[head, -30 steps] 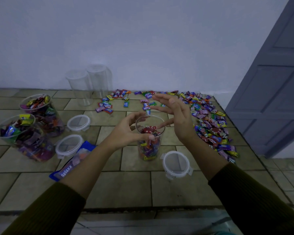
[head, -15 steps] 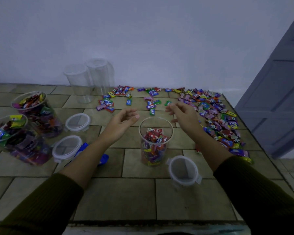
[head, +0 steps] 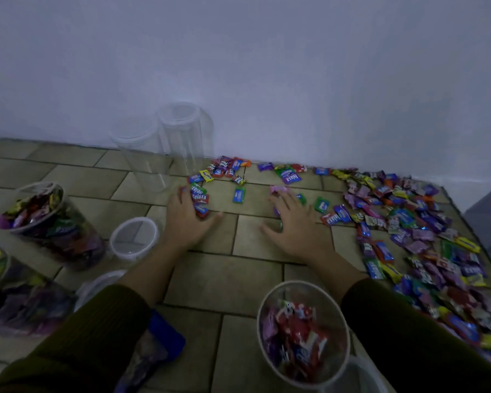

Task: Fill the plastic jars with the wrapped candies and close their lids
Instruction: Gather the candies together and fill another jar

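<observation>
**Both hands down on the loose candies, jar waiting near the edge**

The left hand (head: pixel 186 219) lies palm down on the tiled surface (head: pixel 224 279), its fingers close together and laid over a small cluster of wrapped candies (head: pixel 201 198), thumb stretched out to the right. The view is too blurred there to tell whether any wrapper is caught under the fingers. The right hand (head: pixel 295 225) is also palm down, fingers spread wide, the tips touching a pink candy (head: pixel 279 189) and a few wrappers beside it, thumb pointing left.

The part-filled jar (head: pixel 263 308) stands open and upright at the near edge, just beside the right sleeve, with red and purple wrappers inside. A large spread of candies (head: pixel 423 236) covers the right side of the surface, from the far wall (head: pixel 267 66) to the near edge.

On the left, two filled jars (head: pixel 51 222) stand without lids, one nearer than the other. Two empty jars (head: pixel 145 157) stand at the far wall, touching or almost touching. One lid (head: pixel 133 239) lies between the filled jars and the left hand; a second lid (head: pixel 97 285) is partly hidden by the left sleeve. A blue bag (head: pixel 165 336) lies under the left forearm
</observation>
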